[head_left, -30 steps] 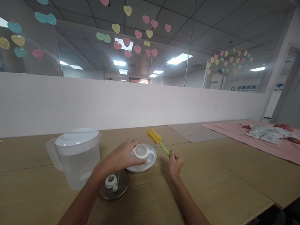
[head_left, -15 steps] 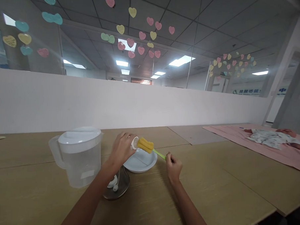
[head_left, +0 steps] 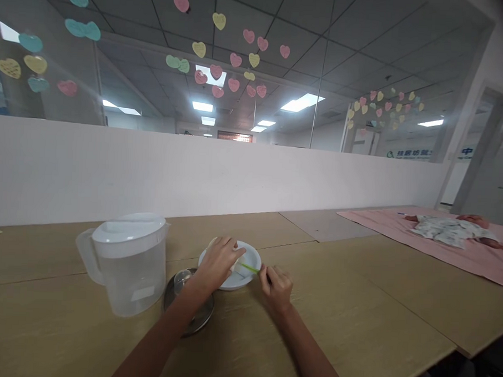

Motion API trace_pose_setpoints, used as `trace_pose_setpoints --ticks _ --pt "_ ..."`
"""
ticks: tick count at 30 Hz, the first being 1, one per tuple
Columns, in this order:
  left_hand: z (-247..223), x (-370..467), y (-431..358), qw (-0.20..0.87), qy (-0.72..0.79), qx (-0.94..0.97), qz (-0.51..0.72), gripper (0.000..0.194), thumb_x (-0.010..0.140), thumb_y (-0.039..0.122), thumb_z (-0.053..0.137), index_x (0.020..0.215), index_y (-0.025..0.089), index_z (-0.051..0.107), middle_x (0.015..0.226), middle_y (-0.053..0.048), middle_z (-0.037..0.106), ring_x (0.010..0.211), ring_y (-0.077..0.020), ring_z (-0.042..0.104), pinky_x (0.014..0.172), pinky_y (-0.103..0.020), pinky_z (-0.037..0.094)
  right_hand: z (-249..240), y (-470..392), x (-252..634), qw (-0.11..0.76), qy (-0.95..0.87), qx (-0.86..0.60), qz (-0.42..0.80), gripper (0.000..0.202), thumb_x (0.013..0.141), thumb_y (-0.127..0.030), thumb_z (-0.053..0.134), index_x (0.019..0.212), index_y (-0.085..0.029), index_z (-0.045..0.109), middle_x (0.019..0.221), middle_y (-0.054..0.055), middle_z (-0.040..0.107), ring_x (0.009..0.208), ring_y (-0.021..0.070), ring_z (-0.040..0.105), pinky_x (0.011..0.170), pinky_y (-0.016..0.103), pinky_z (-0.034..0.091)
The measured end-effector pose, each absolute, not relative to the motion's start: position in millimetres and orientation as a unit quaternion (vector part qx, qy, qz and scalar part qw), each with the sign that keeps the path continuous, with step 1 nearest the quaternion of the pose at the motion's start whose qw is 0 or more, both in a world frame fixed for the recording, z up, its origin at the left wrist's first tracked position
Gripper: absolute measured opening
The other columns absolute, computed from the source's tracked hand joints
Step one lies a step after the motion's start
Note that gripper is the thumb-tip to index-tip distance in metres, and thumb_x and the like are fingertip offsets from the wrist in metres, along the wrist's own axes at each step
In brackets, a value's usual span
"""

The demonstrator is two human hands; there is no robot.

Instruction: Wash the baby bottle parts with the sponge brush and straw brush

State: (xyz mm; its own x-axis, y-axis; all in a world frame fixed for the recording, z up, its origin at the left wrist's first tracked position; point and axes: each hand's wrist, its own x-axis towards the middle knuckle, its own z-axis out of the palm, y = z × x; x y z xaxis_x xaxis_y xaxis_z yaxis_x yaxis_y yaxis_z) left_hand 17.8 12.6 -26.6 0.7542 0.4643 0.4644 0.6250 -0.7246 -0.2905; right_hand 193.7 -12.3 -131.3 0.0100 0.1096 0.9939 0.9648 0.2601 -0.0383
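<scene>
My left hand (head_left: 219, 263) is closed around a small white bottle part over the white bowl (head_left: 250, 258); the part is almost wholly hidden by my fingers. My right hand (head_left: 275, 288) pinches the green handle of a sponge brush (head_left: 248, 268). The brush's yellow sponge head is out of sight behind my left hand, apparently inside the part. Both hands hover just above the wooden table (head_left: 355, 304).
A clear plastic pitcher (head_left: 127, 263) with a white lid stands left of the bowl. A round metal lid (head_left: 188, 302) lies beside it under my left forearm. A baby doll (head_left: 450, 229) lies on a pink cloth (head_left: 473, 256) at far right. A white partition wall runs behind.
My left hand lifted the white part from the bowl, then lowered it over the bowl. My right hand pushed the brush left, so the yellow sponge head went out of sight behind my left hand.
</scene>
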Motion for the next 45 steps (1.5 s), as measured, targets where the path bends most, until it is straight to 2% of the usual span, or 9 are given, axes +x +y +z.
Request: trace_pose_setpoints --ticks 5,9,14,21,29,34,38,42,45 --pt "-18 4 17 0.284 -0.341 -0.873 -0.199 0.033 0.075 0.005 0.049 0.1 0.024 0.059 0.096 -0.007 0.057 0.093 -0.0224 0.048 0.082 -0.037 0.036 -133 -5 207 0.564 -0.485 -0.585 -0.322 0.041 0.081 -0.024 0.041 0.041 -0.015 0.045 0.04 -0.001 0.041 0.044 0.0084 0.035 0.048 0.022 0.021" --pt "-11 -11 21 0.305 -0.379 -0.842 -0.233 0.038 0.074 0.005 0.049 0.105 0.024 0.058 0.097 -0.009 0.057 0.095 -0.0246 0.048 0.084 -0.039 0.036 -130 -5 219 0.549 -0.408 -0.715 -0.142 0.04 0.078 -0.034 0.039 0.047 -0.015 0.054 0.045 0.002 0.05 0.044 0.0115 0.041 0.046 0.022 0.022" --pt "1 -13 11 0.136 -0.461 -0.813 -0.329 0.064 0.075 0.039 0.055 0.133 0.022 0.031 0.108 -0.01 0.057 0.1 -0.027 0.051 0.084 -0.037 0.039 -131 -3 235 0.518 -0.321 -0.793 0.022 0.049 0.084 -0.04 0.025 0.064 -0.015 0.062 0.058 0.008 0.061 0.05 0.0175 0.054 0.045 0.024 0.029" --pt "13 16 -42 -0.133 -0.397 -0.878 -0.233 0.059 0.07 0.051 0.055 0.12 0.024 0.041 0.099 -0.004 0.062 0.089 -0.0226 0.058 0.072 -0.028 0.043 -145 8 228 0.361 -0.439 -0.821 0.057 0.039 0.089 -0.035 0.027 0.086 -0.014 0.06 0.082 0.013 0.066 0.073 0.0199 0.061 0.054 0.024 0.033" --pt "-8 31 -59 -0.14 -0.346 -0.927 -0.025 0.075 0.057 0.043 0.068 0.122 0.018 0.039 0.099 -0.007 0.061 0.09 -0.0244 0.057 0.07 -0.028 0.043 -140 4 217 0.27 -0.513 -0.813 0.048 0.036 0.09 -0.034 0.031 0.086 -0.013 0.06 0.087 0.012 0.066 0.079 0.0207 0.061 0.057 0.025 0.032" --pt "-11 32 -53 -0.115 -0.365 -0.923 0.045 0.061 0.055 0.028 0.067 0.11 0.016 0.045 0.094 -0.007 0.061 0.082 -0.0234 0.058 0.058 -0.026 0.041 -138 2 214 0.237 -0.534 -0.811 0.04 0.036 0.09 -0.03 0.03 0.088 -0.012 0.061 0.089 0.014 0.065 0.081 0.0218 0.062 0.058 0.026 0.033" --pt "-8 25 -49 -0.149 -0.355 -0.921 0.059 0.059 0.055 0.034 0.068 0.107 0.021 0.045 0.095 -0.003 0.059 0.079 -0.0212 0.056 0.057 -0.026 0.039 -136 0 212 0.222 -0.544 -0.808 0.039 0.035 0.089 -0.028 0.03 0.088 -0.013 0.062 0.091 0.014 0.065 0.082 0.0216 0.062 0.06 0.026 0.035" --pt "3 10 -40 -0.189 -0.357 -0.915 -0.002 0.044 0.068 0.05 0.054 0.099 0.02 0.047 0.093 -0.001 0.059 0.078 -0.0179 0.055 0.062 -0.025 0.04 -136 -1 213 0.203 -0.549 -0.809 0.048 0.031 0.084 -0.027 0.036 0.082 -0.014 0.064 0.088 0.013 0.066 0.08 0.0228 0.062 0.059 0.026 0.037" --pt "9 -5 -25 -0.131 -0.398 -0.907 -0.037 0.027 0.081 0.04 0.037 0.087 0.018 0.051 0.087 -0.003 0.06 0.077 -0.0165 0.054 0.065 -0.025 0.04 -137 0 214 0.194 -0.549 -0.812 0.05 0.031 0.082 -0.031 0.039 0.081 -0.014 0.065 0.087 0.013 0.066 0.08 0.0245 0.062 0.059 0.027 0.038"
